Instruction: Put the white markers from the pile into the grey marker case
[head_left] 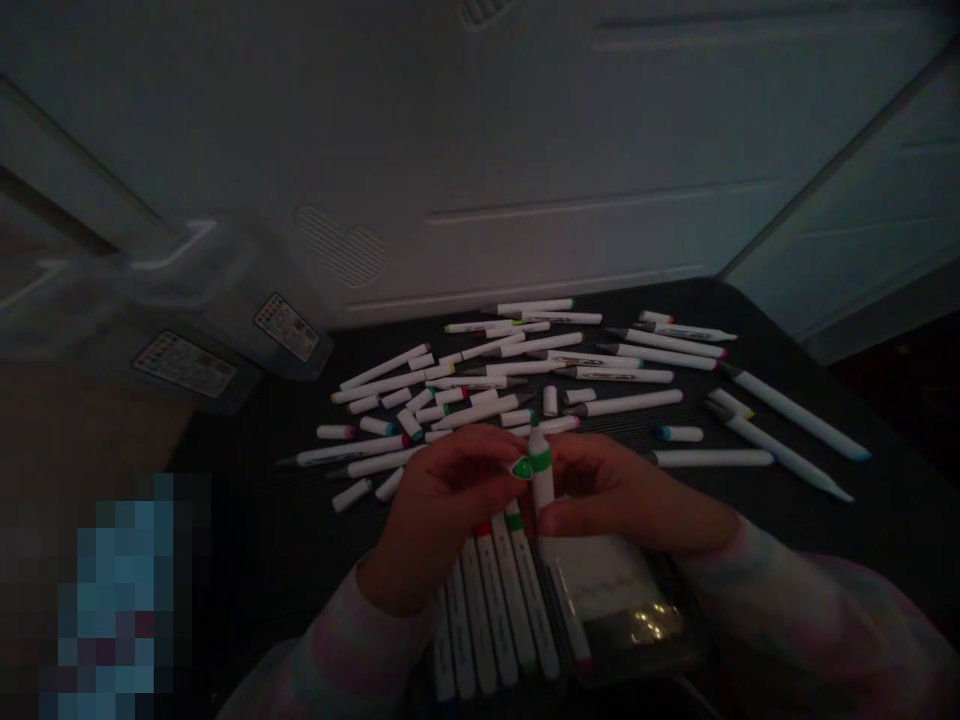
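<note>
Upright in my right hand (611, 490) is a white marker (541, 478) with a green band and a bare green tip. My left hand (454, 490) pinches a small cap with a green end (521, 468), right beside the marker's tip end. Below both hands lies a row of white markers (491, 610) side by side, some with red or green bands. Just right of that row is a clear plastic case (637, 640) with a whitish inside, partly covered by my right forearm.
Many loose uncapped markers (637, 375) and caps (335, 432) are scattered over the dark table (787, 600). Two clear containers with printed labels (289, 325) stand at the back left. A pale panelled wall (525, 130) rises behind the table. The lower left is pixelated.
</note>
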